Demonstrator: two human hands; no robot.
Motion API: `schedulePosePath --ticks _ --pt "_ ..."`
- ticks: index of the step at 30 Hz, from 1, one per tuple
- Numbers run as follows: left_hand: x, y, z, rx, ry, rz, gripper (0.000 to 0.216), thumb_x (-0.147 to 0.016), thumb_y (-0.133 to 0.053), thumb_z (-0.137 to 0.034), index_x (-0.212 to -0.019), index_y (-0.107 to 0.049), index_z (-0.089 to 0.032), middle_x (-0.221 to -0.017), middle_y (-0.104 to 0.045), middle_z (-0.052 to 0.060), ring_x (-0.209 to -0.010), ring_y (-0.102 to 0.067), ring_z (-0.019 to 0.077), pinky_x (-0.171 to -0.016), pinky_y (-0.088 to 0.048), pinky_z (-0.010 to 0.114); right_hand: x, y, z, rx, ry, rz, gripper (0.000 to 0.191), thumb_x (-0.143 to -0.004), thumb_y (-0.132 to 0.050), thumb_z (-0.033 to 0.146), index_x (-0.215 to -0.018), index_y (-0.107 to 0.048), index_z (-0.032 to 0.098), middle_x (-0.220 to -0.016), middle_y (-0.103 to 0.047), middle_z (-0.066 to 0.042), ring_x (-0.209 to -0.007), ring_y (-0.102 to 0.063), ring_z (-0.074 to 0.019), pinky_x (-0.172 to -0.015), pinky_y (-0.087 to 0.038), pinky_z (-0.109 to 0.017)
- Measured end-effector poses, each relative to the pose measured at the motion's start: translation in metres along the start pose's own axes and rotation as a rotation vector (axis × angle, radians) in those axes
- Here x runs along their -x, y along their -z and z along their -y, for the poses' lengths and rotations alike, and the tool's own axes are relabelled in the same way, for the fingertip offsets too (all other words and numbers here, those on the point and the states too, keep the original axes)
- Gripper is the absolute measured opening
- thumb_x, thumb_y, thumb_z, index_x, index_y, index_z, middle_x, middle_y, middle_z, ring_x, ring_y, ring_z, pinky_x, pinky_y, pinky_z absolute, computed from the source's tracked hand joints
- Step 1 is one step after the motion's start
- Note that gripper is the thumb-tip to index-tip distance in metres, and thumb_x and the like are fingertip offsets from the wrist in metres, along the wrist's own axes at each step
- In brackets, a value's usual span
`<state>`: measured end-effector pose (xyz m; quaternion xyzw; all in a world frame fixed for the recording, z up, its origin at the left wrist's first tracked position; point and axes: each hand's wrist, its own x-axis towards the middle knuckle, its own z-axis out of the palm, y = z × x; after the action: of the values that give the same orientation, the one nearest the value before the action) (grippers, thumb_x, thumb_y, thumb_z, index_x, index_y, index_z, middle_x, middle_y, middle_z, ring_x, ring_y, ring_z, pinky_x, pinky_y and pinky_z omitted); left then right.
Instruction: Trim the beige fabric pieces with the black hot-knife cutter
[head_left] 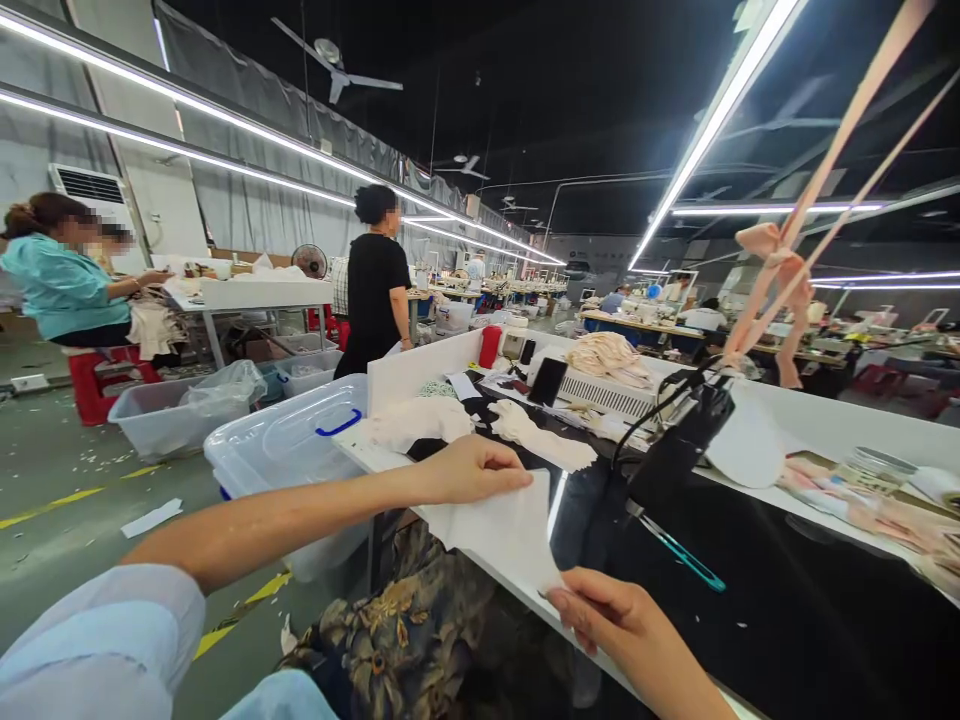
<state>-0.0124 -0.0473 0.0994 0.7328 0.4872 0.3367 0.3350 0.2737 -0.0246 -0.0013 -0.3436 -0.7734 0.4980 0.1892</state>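
Observation:
Between my two hands a white piece of fabric (501, 525) is stretched over the table's near edge. My left hand (474, 470) pinches its upper corner between thumb and fingers. Lower down and to the right, my right hand (611, 610) grips the opposite corner the same way. Beyond my left hand lie a cream fabric piece (424, 420) and another cream piece with a ruffled end (541, 436). A pair of tweezers with turquoise handles (686, 558) rests on the black tabletop (795, 620) to the right.
A black machine part (679, 440) stands at the table's middle, with peach strips (784, 270) hanging above. A phone (548, 381) leans near the back. Lidded clear plastic bin (285, 430) sits at left. One person in black (375, 290) stands beyond; another in turquoise (60, 285) sits at far left.

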Motion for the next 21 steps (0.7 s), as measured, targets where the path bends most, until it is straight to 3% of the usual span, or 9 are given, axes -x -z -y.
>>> schedulePosePath --ticks 6,15,21 --pt "0.007 -0.002 -0.006 0.016 -0.031 -0.017 0.045 -0.101 -0.078 -0.060 -0.091 -0.078 -0.016 -0.077 -0.064 -0.003 -0.073 -0.053 0.0135 -0.067 -0.039 0.023 0.011 -0.010 0.016 -0.063 -0.021 -0.083 0.066 -0.087 -0.078 0.084 -0.069 -0.068 0.022 -0.069 -0.054 0.002 -0.066 -0.049 -0.0145 -0.067 -0.047 -0.028" --pt "0.020 0.003 0.001 0.011 -0.108 -0.006 0.030 -0.105 -0.072 -0.041 -0.089 -0.075 -0.016 -0.077 -0.063 -0.004 -0.072 -0.052 0.0119 -0.068 -0.037 0.023 0.011 -0.018 0.018 0.010 -0.076 -0.075 0.086 -0.072 -0.070 0.107 -0.069 -0.071 0.021 -0.067 -0.057 0.000 -0.063 -0.049 -0.0146 -0.062 -0.047 -0.029" --pt "0.014 0.006 0.010 -0.027 -0.187 0.063 0.032 -0.108 -0.073 -0.041 -0.090 -0.079 -0.015 -0.084 -0.071 -0.002 -0.079 -0.060 0.0139 -0.071 -0.041 0.023 0.019 -0.016 0.017 0.064 -0.122 -0.039 0.077 -0.086 -0.071 0.096 -0.076 -0.073 0.020 -0.072 -0.058 -0.001 -0.067 -0.054 -0.0154 -0.063 -0.047 -0.027"
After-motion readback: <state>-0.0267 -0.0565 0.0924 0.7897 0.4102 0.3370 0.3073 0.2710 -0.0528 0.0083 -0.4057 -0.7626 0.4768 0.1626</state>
